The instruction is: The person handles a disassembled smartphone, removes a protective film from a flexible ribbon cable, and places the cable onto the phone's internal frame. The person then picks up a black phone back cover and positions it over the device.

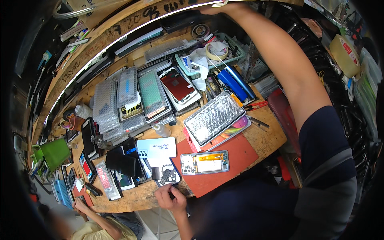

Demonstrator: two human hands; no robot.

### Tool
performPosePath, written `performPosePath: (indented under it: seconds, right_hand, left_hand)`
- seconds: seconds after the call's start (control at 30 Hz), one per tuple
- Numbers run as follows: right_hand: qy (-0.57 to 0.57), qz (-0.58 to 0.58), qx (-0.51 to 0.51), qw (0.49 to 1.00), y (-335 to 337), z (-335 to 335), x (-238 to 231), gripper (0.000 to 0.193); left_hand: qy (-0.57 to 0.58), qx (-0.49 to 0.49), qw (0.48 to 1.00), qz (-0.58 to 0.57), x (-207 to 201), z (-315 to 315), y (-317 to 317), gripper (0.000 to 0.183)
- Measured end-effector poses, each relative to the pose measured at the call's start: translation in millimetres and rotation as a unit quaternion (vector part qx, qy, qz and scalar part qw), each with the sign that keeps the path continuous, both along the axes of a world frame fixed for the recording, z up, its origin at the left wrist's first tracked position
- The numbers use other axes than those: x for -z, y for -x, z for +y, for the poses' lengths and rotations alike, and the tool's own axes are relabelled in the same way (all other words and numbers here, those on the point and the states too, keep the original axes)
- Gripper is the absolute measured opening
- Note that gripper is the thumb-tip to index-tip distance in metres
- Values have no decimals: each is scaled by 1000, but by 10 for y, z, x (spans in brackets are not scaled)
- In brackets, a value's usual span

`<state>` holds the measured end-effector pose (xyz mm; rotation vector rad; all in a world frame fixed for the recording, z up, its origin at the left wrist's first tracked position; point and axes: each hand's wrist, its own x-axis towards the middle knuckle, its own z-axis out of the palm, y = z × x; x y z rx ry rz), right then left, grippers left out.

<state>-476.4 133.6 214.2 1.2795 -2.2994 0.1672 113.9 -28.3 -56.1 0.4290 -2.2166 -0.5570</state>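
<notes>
So from the head view, here's how my bench sits. My left hand (171,199) is down at the near edge of the worn wooden workbench (264,140), fingers curled together around something small and dark. I honestly can't tell what it is, maybe a tool handle, maybe nothing. My right hand (218,8) is way up at 12 o'clock, reaching onto the curved wooden shelf with black scribbles (132,24). Its fingers are mostly cut off by the frame edge, so I can't say whether they're apart or closed.

The thing that matters is the opened phone with the orange flex cable and bare silver frame (205,162). It lies flat on the red rubber work mat (228,160), at roughly 1 o'clock from my left hand and near it. Its long axis runs 9 to 3, almost parallel to the bench edge. The left hand is clearly the nearer one, the right is well apart.

Just beside my left knuckles at 12 o'clock is a small dark phone part with camera holes (167,175), and above that a pale blue phone back cover (157,148). Behind the mat at 12 to 1 o'clock sits a bubble-wrapped screen panel (214,117).

At 8 o'clock, another person's hand (80,205) rests on the bench corner.
</notes>
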Motion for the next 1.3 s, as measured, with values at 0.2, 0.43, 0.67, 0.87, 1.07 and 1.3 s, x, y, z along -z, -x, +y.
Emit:
performPosePath:
  seconds: [0.2,0.43,0.67,0.87,1.07,1.3]
  right_hand:
    - [112,108,-33,987,62,168,49,34]
    - [-24,36,112,993,-650,171,311,31]
    - [151,192,-159,956,-2696,-55,1076,10]
    - [187,44,-270,944,-3570,170,1482,10]
    - [135,-53,-241,960,-3754,610,1544,22]
    - [49,-227,-223,947,-3454,840,1206,62]
  left_hand:
    - [-12,0,1000,-3,45,-6,-7,12]
    - [-26,5,1000,-3,10,-22,-25,10]
    - [-405,67,910,57,-404,73,201,25]
    - [-633,242,721,149,-693,76,558,64]
    - [-637,209,736,96,-621,348,575,72]
    - [-598,320,735,8,-724,370,601,80]
